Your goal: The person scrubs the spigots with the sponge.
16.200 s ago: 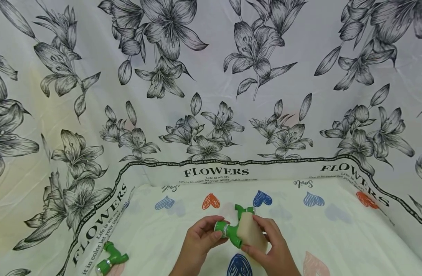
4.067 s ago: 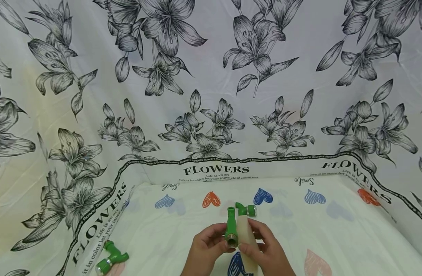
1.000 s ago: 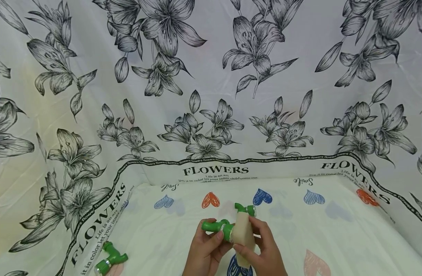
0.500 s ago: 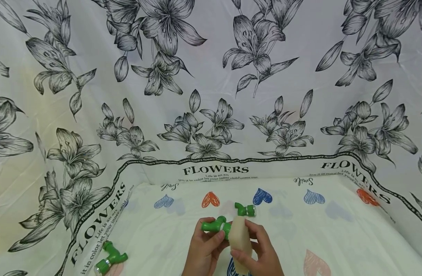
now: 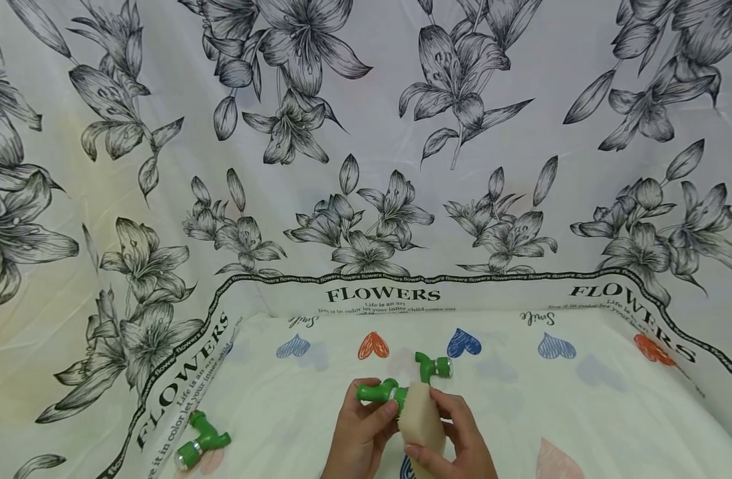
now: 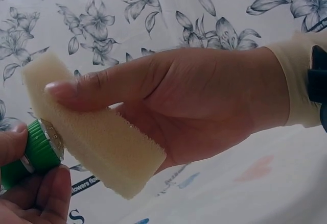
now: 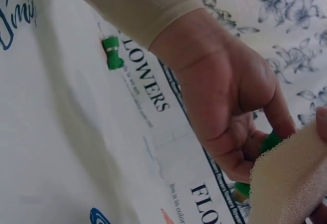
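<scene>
In the head view, my left hand [image 5: 361, 426] grips a green plastic tap [image 5: 374, 392] by its body, spout pointing left. My right hand [image 5: 462, 439] holds a cream sponge block [image 5: 422, 418], thumb on the near side and fingers behind. The sponge meets the tap's right end and hides it there. From the left wrist view, the sponge [image 6: 110, 142] lies against the silver-faced end of the tap's ribbed green knob [image 6: 43, 145], pinched by left-hand fingers [image 6: 51, 193]. The right wrist view shows the left hand [image 7: 225, 86] behind the sponge [image 7: 288, 183], which mostly hides the tap.
A second green tap [image 5: 440, 367] with a silver-ended knob lies just beyond my hands. Another green tap [image 5: 205, 436] lies at the far left. The white cloth [image 5: 294, 412] with printed hearts covers the surface, and a flower-printed curtain [image 5: 378, 146] rises behind it.
About four seconds ago the tap's threaded opening faced me; since then the left hand has turned it sideways. Over the last second the sponge has shifted slightly against the tap's end. The head view has swung slightly left.
</scene>
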Action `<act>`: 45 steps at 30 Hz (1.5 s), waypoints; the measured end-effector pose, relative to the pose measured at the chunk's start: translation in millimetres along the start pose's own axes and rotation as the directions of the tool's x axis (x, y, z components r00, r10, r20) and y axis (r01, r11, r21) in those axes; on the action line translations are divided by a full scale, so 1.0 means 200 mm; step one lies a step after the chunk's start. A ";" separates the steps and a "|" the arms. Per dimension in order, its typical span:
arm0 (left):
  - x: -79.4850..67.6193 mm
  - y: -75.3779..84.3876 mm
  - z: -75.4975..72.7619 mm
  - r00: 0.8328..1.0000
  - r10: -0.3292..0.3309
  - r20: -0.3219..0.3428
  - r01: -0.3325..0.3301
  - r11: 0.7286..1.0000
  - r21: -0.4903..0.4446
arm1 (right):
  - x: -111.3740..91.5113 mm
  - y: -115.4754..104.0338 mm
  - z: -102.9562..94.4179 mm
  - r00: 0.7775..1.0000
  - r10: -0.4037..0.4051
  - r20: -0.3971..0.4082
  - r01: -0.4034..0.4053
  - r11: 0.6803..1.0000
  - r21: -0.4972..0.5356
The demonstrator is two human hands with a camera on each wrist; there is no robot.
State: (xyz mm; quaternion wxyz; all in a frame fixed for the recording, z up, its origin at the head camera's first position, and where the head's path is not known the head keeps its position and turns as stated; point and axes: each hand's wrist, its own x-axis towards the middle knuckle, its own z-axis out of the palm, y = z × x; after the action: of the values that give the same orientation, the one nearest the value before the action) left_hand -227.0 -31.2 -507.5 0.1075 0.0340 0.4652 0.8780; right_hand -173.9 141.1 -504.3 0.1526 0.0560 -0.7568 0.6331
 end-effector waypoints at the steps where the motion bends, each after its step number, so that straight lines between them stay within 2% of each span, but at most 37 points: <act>1: 0.00 0.00 0.00 1.000 -0.003 0.001 0.003 1.000 -0.003 | 0.00 0.01 0.00 1.000 -0.010 -0.002 0.010 1.000 0.001; 6: 0.00 0.00 0.00 0.999 -0.032 0.014 0.032 0.999 -0.021 | 0.05 0.04 -0.02 1.000 -0.012 -0.017 0.012 1.000 -0.004; 13: 0.00 -0.01 -0.01 0.996 -0.061 0.067 0.063 0.998 -0.027 | 0.09 0.10 -0.05 0.986 0.159 -0.043 -0.159 0.987 -0.010; 15: -0.01 -0.01 -0.02 0.995 -0.062 0.080 0.064 0.998 -0.025 | 0.09 0.11 -0.06 0.983 0.182 -0.033 -0.181 0.983 0.013; 23: -0.01 -0.01 -0.01 0.994 -0.055 0.092 0.058 0.998 -0.029 | 0.08 0.09 -0.05 0.981 0.194 0.005 -0.194 0.980 0.053; 27: 0.00 -0.01 -0.01 0.997 -0.054 0.056 0.056 0.998 -0.020 | 0.07 0.06 -0.03 0.978 0.204 0.035 -0.206 0.976 0.066; 30: 0.01 -0.01 -0.01 0.998 -0.050 0.023 0.050 0.999 -0.008 | 0.04 0.03 -0.02 0.983 0.180 0.041 -0.183 0.979 0.092; 34: 0.02 -0.02 -0.03 0.999 -0.034 -0.024 0.034 0.999 0.005 | 0.00 0.00 0.01 0.997 0.071 0.028 -0.073 0.992 0.101; 37: 0.03 -0.03 -0.03 0.998 -0.027 -0.058 0.027 1.000 0.010 | -0.01 0.00 0.03 1.000 -0.001 0.017 0.000 0.997 0.071; 41: 0.03 -0.03 -0.04 0.997 -0.028 -0.068 0.029 1.000 0.010 | -0.01 0.01 0.03 1.000 -0.031 0.004 0.031 0.999 0.037; 45: 0.02 -0.03 -0.03 0.998 -0.036 -0.058 0.036 0.999 0.008 | 0.00 0.02 0.01 1.000 -0.002 0.010 0.002 1.000 0.021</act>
State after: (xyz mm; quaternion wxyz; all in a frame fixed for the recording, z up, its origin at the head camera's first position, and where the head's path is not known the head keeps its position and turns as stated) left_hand -231.9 -32.8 -515.7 0.1096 0.0007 0.4726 0.8745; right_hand -176.3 139.5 -508.5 0.1486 0.0616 -0.7509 0.6405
